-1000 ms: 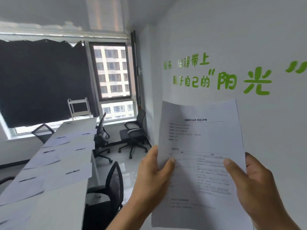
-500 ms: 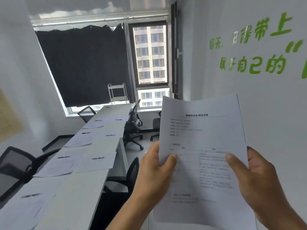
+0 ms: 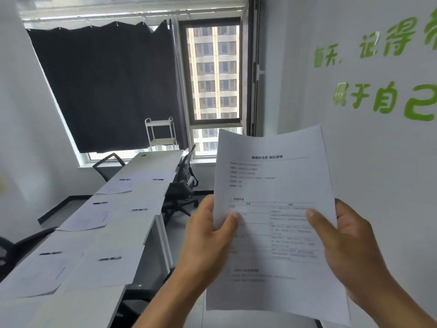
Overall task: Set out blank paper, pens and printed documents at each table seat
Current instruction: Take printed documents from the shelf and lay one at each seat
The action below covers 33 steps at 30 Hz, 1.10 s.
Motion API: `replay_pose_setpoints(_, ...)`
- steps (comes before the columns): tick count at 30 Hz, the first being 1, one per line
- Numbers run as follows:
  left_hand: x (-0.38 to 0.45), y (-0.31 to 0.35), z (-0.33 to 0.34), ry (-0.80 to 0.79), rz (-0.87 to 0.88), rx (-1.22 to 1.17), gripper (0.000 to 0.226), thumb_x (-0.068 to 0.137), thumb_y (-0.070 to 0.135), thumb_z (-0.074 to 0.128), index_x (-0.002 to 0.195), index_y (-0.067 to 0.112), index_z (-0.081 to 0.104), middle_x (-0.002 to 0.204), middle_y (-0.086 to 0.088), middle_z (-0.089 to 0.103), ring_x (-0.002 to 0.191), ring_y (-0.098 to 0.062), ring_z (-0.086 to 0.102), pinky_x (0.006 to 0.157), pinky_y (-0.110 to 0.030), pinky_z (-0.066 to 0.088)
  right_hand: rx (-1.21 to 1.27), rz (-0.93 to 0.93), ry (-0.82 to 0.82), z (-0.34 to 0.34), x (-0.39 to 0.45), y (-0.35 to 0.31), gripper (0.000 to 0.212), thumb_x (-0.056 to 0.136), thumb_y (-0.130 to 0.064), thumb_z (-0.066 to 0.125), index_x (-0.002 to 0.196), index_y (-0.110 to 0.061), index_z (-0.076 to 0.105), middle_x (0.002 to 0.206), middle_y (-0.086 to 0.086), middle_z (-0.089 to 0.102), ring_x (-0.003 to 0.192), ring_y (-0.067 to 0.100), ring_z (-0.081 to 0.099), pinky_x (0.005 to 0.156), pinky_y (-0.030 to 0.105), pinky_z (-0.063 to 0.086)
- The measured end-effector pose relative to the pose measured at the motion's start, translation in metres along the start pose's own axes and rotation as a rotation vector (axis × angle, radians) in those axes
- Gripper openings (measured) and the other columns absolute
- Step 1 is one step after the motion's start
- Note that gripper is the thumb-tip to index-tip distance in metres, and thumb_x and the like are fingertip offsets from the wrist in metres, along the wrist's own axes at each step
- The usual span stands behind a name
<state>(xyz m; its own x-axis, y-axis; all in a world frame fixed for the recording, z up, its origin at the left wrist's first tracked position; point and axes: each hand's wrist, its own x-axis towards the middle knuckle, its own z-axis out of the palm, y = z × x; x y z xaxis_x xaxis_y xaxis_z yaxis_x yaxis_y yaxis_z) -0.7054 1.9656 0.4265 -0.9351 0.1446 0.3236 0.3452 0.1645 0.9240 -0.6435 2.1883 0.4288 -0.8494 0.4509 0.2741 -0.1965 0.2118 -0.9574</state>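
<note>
A stack of printed documents [image 3: 274, 185] is held upright in front of me, to the right of the table. My left hand [image 3: 208, 235] grips its left edge, thumb on the front. My right hand [image 3: 343, 242] grips the right edge the same way. The long white table [image 3: 151, 233] runs away on the left. Blank paper sheets [image 3: 104, 271] lie at several seats on both sides, each with a dark pen [image 3: 110, 258] on its upper part.
Black office chairs [image 3: 186, 181] stand along the table's right side, and another chair [image 3: 107, 165] at the far left. A white trolley [image 3: 160, 133] stands by the window with a dark curtain [image 3: 106, 86]. A wall with green lettering [image 3: 378, 100] is close on the right.
The view has swung left and nearer to the table, so more of it and the curtain shows. Both hands keep the same hold on the documents.
</note>
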Motion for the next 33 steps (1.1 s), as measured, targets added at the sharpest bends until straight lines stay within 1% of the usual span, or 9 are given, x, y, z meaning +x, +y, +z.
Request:
replay_pose_setpoints(4,0.062,-0.024,0.005,0.065,-0.018,0.017,0.020,0.108,0.019,0.066,0.120,0.034,0.068,0.108,0.028,0.078,0.093,0.002,0.077,0.067,-0.014,0.059,0.018,-0.019,-0.061,0.027,0.071,0.023,0.012,0.107,-0.023,0.064,0.109,-0.026,0.075,0.104,-0.016,0.083,0.096,0.006,0.079,0.086,0.037,0.059)
replay_pose_setpoints(6,0.090,-0.034,0.010,0.089,-0.034,0.022,0.021,0.108,0.020,0.065,0.123,0.034,0.067,0.111,0.025,0.078,0.096,0.000,0.077,0.067,-0.015,0.060,0.035,-0.019,-0.090,0.040,0.106,0.035,0.013,0.107,-0.023,0.063,0.110,-0.026,0.075,0.104,-0.017,0.082,0.096,0.005,0.079,0.085,0.036,0.059)
replay_pose_setpoints(12,0.184,-0.073,0.028,0.222,-0.074,0.069,0.017,0.106,0.019,0.066,0.117,0.031,0.069,0.105,0.022,0.080,0.091,0.000,0.077,0.064,-0.015,0.059,0.107,-0.035,-0.211,0.079,0.223,0.076,0.015,0.107,-0.021,0.063,0.113,-0.028,0.075,0.105,-0.016,0.083,0.096,0.005,0.079,0.084,0.033,0.060)
replay_pose_setpoints(17,0.261,-0.101,0.033,0.374,-0.115,0.123,0.018,0.105,0.019,0.066,0.114,0.034,0.072,0.105,0.020,0.080,0.089,-0.003,0.078,0.064,-0.019,0.060,0.123,-0.044,-0.351,0.129,0.327,0.100,0.014,0.107,-0.020,0.064,0.112,-0.028,0.075,0.101,-0.020,0.082,0.091,0.001,0.078,0.068,0.015,0.060)
replay_pose_setpoints(21,0.293,-0.124,0.015,0.466,-0.173,0.132,0.017,0.106,0.018,0.066,0.116,0.031,0.072,0.105,0.021,0.080,0.090,0.000,0.078,0.065,-0.016,0.059,0.146,-0.035,-0.467,0.178,0.371,0.115,0.017,0.107,-0.021,0.064,0.115,-0.030,0.075,0.105,-0.018,0.082,0.095,0.004,0.079,0.080,0.032,0.060)
replay_pose_setpoints(23,0.314,-0.149,-0.006,0.538,-0.198,0.167,0.017,0.106,0.018,0.066,0.115,0.031,0.072,0.105,0.024,0.080,0.091,0.001,0.077,0.067,-0.017,0.059,0.143,-0.014,-0.557,0.225,0.396,0.129,0.017,0.107,-0.020,0.064,0.115,-0.030,0.075,0.105,-0.016,0.083,0.096,0.006,0.079,0.080,0.032,0.060)
replay_pose_setpoints(24,0.318,-0.148,-0.009,0.539,-0.204,0.163,0.017,0.107,0.018,0.066,0.116,0.031,0.071,0.106,0.025,0.079,0.092,0.001,0.077,0.068,-0.017,0.060,0.147,-0.009,-0.551,0.228,0.400,0.129,0.016,0.107,-0.022,0.064,0.115,-0.030,0.075,0.105,-0.016,0.083,0.095,0.006,0.080,0.079,0.031,0.061)
replay_pose_setpoints(27,0.345,-0.184,-0.038,0.609,-0.248,0.164,0.018,0.107,0.019,0.066,0.117,0.033,0.071,0.107,0.025,0.079,0.093,0.000,0.077,0.069,-0.019,0.061,0.130,-0.004,-0.656,0.286,0.426,0.142,0.015,0.108,-0.026,0.063,0.116,-0.031,0.074,0.107,-0.016,0.082,0.096,0.008,0.080,0.081,0.036,0.062)
replay_pose_setpoints(33,0.410,-0.255,-0.104,0.726,-0.301,0.138,0.018,0.108,0.020,0.065,0.118,0.034,0.071,0.109,0.025,0.080,0.094,-0.001,0.078,0.072,-0.020,0.063,0.061,0.002,-0.788,0.409,0.481,0.164,0.014,0.109,-0.031,0.061,0.117,-0.034,0.071,0.106,-0.017,0.082,0.095,0.008,0.080,0.080,0.038,0.065)
